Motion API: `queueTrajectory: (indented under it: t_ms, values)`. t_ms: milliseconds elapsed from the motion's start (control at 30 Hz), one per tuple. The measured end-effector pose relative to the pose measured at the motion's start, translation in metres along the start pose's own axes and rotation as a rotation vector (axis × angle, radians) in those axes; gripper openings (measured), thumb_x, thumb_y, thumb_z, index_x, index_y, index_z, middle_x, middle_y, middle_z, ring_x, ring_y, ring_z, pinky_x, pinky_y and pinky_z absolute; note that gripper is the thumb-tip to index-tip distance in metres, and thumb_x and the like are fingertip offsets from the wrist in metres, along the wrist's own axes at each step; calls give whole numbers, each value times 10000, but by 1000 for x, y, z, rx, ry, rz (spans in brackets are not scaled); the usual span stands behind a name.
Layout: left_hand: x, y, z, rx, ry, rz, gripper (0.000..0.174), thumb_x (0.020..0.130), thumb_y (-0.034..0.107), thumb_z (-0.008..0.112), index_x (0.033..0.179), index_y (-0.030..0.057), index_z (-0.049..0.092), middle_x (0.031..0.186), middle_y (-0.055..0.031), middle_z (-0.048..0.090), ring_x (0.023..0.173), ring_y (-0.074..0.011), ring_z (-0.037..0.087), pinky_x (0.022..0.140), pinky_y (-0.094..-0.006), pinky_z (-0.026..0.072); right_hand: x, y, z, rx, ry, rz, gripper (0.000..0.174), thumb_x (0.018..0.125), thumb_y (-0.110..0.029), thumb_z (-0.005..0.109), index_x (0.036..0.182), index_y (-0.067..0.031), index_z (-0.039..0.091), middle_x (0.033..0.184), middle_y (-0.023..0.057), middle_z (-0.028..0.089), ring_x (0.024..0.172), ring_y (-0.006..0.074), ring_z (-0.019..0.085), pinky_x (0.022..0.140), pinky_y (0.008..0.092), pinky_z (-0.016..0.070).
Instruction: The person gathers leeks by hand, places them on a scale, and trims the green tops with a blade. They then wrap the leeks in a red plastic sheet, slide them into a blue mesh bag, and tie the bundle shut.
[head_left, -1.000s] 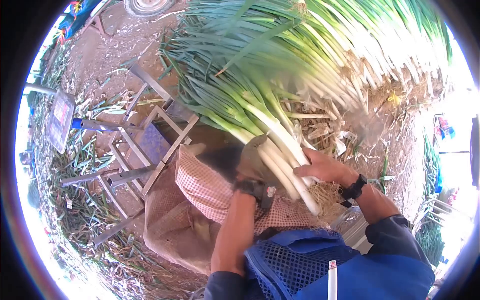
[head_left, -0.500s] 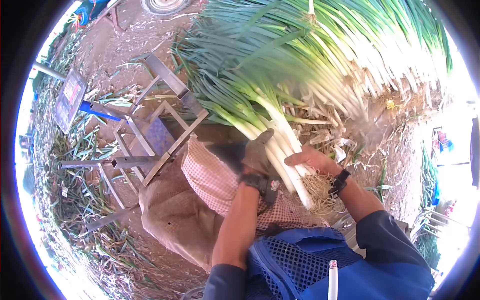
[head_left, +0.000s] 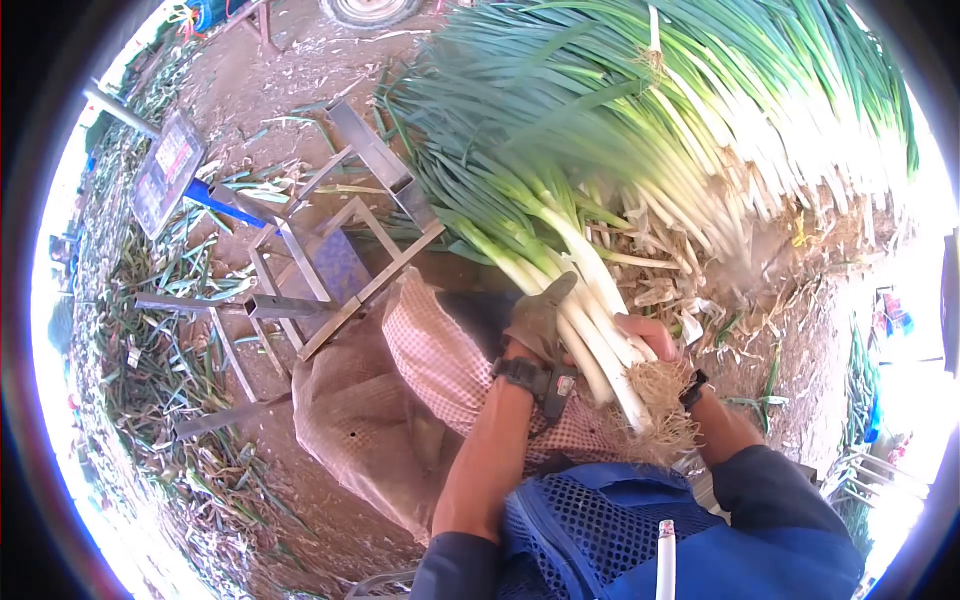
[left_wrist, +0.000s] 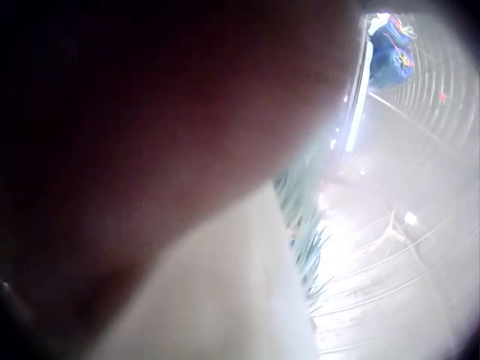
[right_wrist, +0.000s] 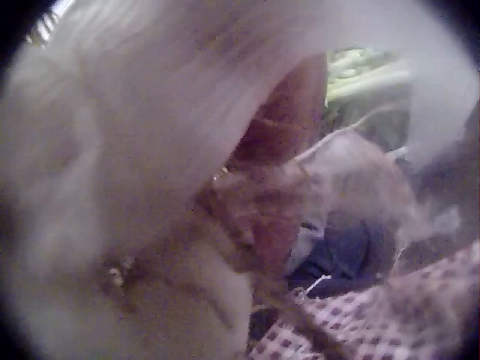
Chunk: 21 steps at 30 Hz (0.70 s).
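Observation:
A bunch of green onions (head_left: 585,310) with thick white stalks slants across the lap, its roots (head_left: 665,400) toward the body and green leaves toward the pile. My left hand (head_left: 540,322), in a dark olive glove, grips the stalks from the left with the thumb over them. Just above the roots, my right hand (head_left: 648,338) holds the same stalks from the right, its fingers partly hidden behind them. Large and blurred in the left wrist view is a white stalk (left_wrist: 240,277). Pale stalks (right_wrist: 142,135) and stringy roots fill much of the right wrist view.
A big pile of green onions (head_left: 760,110) lies ahead and to the right. To the left stand a metal frame (head_left: 370,280) and a scale display (head_left: 168,172). A checked cloth (head_left: 430,345) covers the lap, beside a brown sack (head_left: 355,415). Leaf scraps litter the ground.
The head view has shifted, so the frame and pile sit further right. My right hand has turned in closer behind the stalks near the roots. Both hands keep holding the bunch.

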<state>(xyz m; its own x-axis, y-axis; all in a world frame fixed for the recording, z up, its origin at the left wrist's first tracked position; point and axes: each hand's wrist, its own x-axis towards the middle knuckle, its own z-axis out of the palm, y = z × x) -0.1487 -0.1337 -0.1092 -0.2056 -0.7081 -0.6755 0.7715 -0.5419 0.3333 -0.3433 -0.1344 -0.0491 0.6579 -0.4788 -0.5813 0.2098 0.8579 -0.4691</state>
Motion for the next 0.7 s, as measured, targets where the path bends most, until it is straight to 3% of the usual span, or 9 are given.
queueTrajectory:
  t_ms: [67, 100, 133, 267, 300, 367, 500, 600, 700]
  values:
    - [28, -13, -21, -15, -121, 100, 402, 975, 259, 689, 1230, -40, 608, 1068, -189, 709, 901, -305, 708, 799, -420, 606, -11, 8, 32, 301, 17, -56, 691, 951, -268, 594, 1519, 27, 334, 1325, 318, 582, 1170, 461, 636, 925, 554, 574]
    - [23, -10, -15, 65, -79, 170, 376, 981, 283, 680, 1184, -30, 634, 997, -176, 720, 810, -283, 707, 710, -412, 603, -10, 14, 35, 351, 44, -87, 691, 945, -262, 600, 1515, 28, 338, 1330, 319, 577, 1143, 459, 647, 892, 562, 584]
    - [1, 5, -3, 149, 2, 79, 381, 983, 306, 675, 1161, -29, 644, 953, -173, 720, 764, -269, 698, 671, -398, 591, -8, 17, 38, 399, 72, -115, 692, 939, -257, 606, 1511, 29, 342, 1334, 320, 573, 1116, 458, 659, 859, 569, 593]
    - [-35, 19, 22, 234, 143, -50, 503, 976, 465, 657, 1066, -29, 692, 752, -135, 702, 556, -190, 626, 506, -315, 513, 1, 4, 44, 490, -139, 75, 605, 910, -266, 591, 1360, 114, 454, 1102, 252, 621, 902, 349, 668, 880, 482, 611]
    - [-8, 4, 7, 224, 107, 11, 525, 970, 486, 659, 1066, -28, 695, 748, -131, 702, 548, -187, 623, 494, -314, 507, -2, -12, 34, 536, -97, 315, 515, 895, -169, 616, 1321, 94, 495, 1076, 254, 639, 838, 335, 684, 747, 446, 612]
    - [-24, 13, 13, 411, 140, 70, 522, 982, 490, 648, 1081, -20, 708, 785, -112, 720, 573, -190, 640, 518, -314, 521, -7, -25, 19, 202, 6, 219, 526, 901, -175, 621, 1320, 115, 493, 1041, 262, 673, 845, 331, 706, 756, 413, 619]
    - [-6, -9, 1, 175, -85, 31, 600, 964, 554, 638, 1255, 30, 647, 1200, -144, 701, 1010, -237, 695, 865, -436, 588, -27, -52, 23, -245, 115, 129, 571, 845, -98, 671, 1354, 98, 500, 1056, 234, 701, 805, 299, 735, 693, 414, 629]
    - [-16, 1, 6, -8, -54, -42, 661, 934, 608, 646, 1275, 42, 634, 1197, -144, 702, 1005, -261, 700, 875, -474, 585, -44, -62, 26, -592, 20, 84, 777, 783, -104, 706, 1483, 43, 400, 1137, 147, 676, 923, 230, 709, 785, 343, 592]
    - [36, -19, -20, -64, -157, 47, 756, 892, 682, 644, 1304, 49, 605, 1196, -137, 703, 1004, -271, 701, 884, -487, 581, -75, -69, 48, -973, 182, 82, 835, 739, -122, 757, 1479, 41, 406, 1228, 123, 648, 1050, 201, 645, 929, 317, 518]
